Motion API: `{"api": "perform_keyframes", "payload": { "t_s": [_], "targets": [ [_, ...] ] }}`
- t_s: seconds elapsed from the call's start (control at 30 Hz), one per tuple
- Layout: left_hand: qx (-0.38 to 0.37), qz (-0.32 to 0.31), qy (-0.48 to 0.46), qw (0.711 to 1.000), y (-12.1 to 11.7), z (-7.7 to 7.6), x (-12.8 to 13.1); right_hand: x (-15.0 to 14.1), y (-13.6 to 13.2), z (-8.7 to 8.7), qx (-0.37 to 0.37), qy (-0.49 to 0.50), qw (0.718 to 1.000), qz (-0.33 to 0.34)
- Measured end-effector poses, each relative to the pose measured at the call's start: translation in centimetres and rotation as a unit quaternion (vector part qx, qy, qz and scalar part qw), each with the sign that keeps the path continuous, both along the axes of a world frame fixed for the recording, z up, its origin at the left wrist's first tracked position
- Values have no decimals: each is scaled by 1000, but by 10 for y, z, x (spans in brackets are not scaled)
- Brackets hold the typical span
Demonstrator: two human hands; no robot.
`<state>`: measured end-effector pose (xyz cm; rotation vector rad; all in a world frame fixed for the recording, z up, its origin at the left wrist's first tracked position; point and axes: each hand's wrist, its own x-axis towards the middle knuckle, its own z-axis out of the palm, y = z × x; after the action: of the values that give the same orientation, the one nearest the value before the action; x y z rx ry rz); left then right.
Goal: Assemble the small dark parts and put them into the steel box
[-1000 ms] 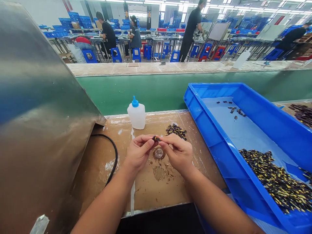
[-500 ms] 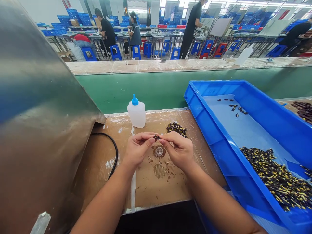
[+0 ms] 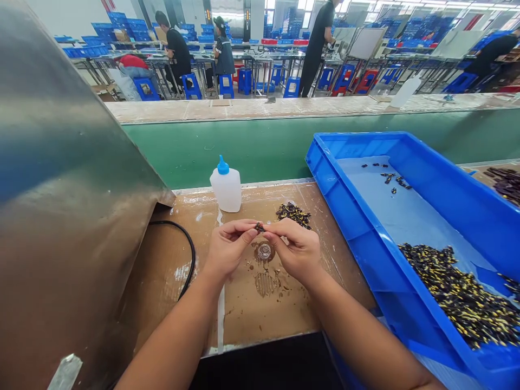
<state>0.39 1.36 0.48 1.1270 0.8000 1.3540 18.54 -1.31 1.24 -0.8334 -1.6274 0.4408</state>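
Note:
Between my two hands, above the brown work surface [image 3: 244, 319], is a small black and yellow part [image 3: 259, 227]. My left hand [image 3: 228, 246] pinches its left end with thumb and forefinger. The thumb and fingers of my right hand [image 3: 296, 246] close on its right end. Its exact kind is too small to make out. Just beyond my right hand lies a small heap of similar black and yellow parts [image 3: 293, 213]. Below the fingertips, a round clear piece [image 3: 264, 251] sits in a wet brown patch, with a ribbed mark [image 3: 265, 284] nearer me.
A white squeeze bottle [image 3: 226, 190] with a blue cap stands behind my left hand. At right, a large blue crate [image 3: 357, 227] holds many black and yellow parts [image 3: 459, 295]. A metal housing [image 3: 77, 216] and black cable [image 3: 187, 238] flank the left. Several people work beyond the green barrier [image 3: 260, 146].
Both hands keep their pinch on the small part, which looks slightly turned between the fingertips. The whole view has shifted very slightly.

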Motion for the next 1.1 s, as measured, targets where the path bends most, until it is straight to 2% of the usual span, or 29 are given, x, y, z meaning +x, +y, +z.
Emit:
{"api": "perform_keyframes", "payload": {
  "t_s": [0.27, 0.43, 0.6, 0.8, 1.1],
  "targets": [
    [52, 41, 82, 994, -3, 6, 0, 0, 2, 2, 11, 1, 1000, -8],
    [68, 45, 94, 992, -5, 7, -1, 0, 2, 2, 16, -15, 1000, -17],
    [106, 57, 110, 987, -4, 2, 2, -1, 2, 1, 61, -44, 996, -56],
    [184, 85, 132, 970, -2, -9, 7, -2, 4, 1, 88, -50, 991, -84],
    [245, 149, 224, 931, -8, -5, 5, -4, 6, -1, 112, -50, 991, -47]
  ]
}}
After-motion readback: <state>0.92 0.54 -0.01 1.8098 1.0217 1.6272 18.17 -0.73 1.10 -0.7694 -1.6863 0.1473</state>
